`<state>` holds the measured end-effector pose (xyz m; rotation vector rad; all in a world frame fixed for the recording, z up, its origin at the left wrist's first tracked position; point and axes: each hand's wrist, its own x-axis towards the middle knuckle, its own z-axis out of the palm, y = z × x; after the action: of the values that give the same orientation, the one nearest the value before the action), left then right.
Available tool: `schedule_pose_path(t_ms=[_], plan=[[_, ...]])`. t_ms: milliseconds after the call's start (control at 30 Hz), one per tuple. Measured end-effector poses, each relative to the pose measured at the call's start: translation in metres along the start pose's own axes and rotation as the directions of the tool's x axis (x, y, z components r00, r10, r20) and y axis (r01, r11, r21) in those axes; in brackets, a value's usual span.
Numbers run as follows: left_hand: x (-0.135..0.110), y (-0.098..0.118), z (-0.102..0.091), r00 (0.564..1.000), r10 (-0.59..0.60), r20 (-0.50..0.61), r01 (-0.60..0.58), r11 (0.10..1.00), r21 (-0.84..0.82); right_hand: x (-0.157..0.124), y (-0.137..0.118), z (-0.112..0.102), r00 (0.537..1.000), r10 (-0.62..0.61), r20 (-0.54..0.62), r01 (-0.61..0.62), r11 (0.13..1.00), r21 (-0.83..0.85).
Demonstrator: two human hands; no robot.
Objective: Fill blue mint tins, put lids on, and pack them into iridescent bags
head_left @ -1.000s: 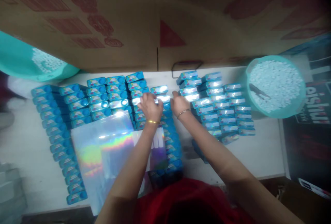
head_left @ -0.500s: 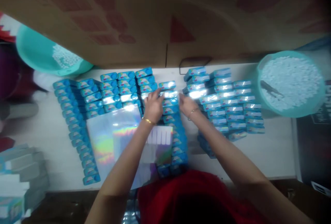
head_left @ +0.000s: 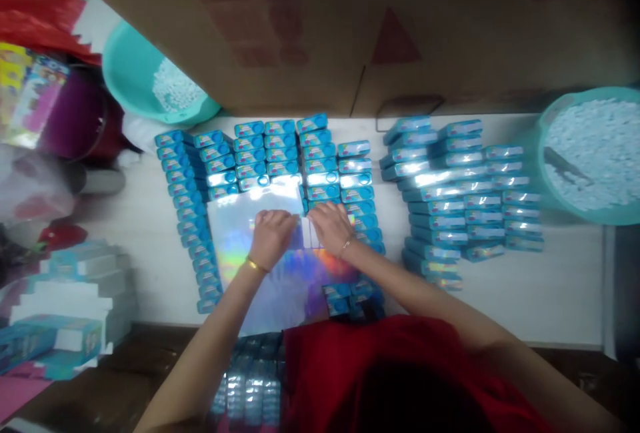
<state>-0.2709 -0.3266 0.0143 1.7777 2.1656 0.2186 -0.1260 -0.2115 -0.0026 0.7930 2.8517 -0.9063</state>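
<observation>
My left hand (head_left: 273, 236) is closed, its fingertips pinched at the left end of a small sticker sheet with white strips (head_left: 311, 233). Curled over the other side of that sheet is my right hand (head_left: 331, 227); its fingers hide part of the strips. Beneath both hands lies a larger shiny, rainbow-tinted silver sheet (head_left: 233, 219), resting over some of the blue boxes. Small blue boxes (head_left: 357, 195) stand in a column just beyond and right of my right hand. Blur hides the finest detail at the fingertips.
More rows of blue boxes (head_left: 193, 227) stand left, and another group (head_left: 445, 219) right. A teal basin (head_left: 543, 153) of white pieces stands far right, a second basin (head_left: 125, 73) far left. A large cardboard carton (head_left: 320, 33) walls the back. Opened cartons (head_left: 75, 313) sit lower left.
Both hands have left the column of blue boxes and come back toward my body onto the sticker sheet. The view has swung left, so everything appears further right.
</observation>
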Motion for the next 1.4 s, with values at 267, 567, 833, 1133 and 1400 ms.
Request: schedule_pose_path(t_ms=[267,567,833,1133,1400], plan=[[-0.033,0.012,0.027,0.979,0.079,-0.187,-0.073,0.997,0.038,0.026,0.011,0.007,0.997,-0.07,0.038,0.073,0.994,-0.08],[-0.037,0.067,-0.03,0.66,-0.646,-0.383,0.166,0.623,-0.764,0.005,0.019,0.004,0.944,-0.091,-0.318,0.241,0.846,0.475],[0.029,0.074,0.002,0.648,-0.759,-0.062,0.118,0.18,-0.977,-0.03,0.014,-0.041,0.937,0.297,-0.183,-0.041,0.614,0.789],[0.124,0.111,0.043,0.746,-0.575,-0.337,0.127,0.619,-0.775,-0.01,0.123,-0.08,0.894,0.397,-0.21,-0.295,0.872,0.391],[0.143,0.116,0.066,0.76,-0.551,-0.344,0.349,0.793,-0.499,0.009,0.135,-0.073,0.864,0.495,-0.092,-0.495,0.869,0.029]])
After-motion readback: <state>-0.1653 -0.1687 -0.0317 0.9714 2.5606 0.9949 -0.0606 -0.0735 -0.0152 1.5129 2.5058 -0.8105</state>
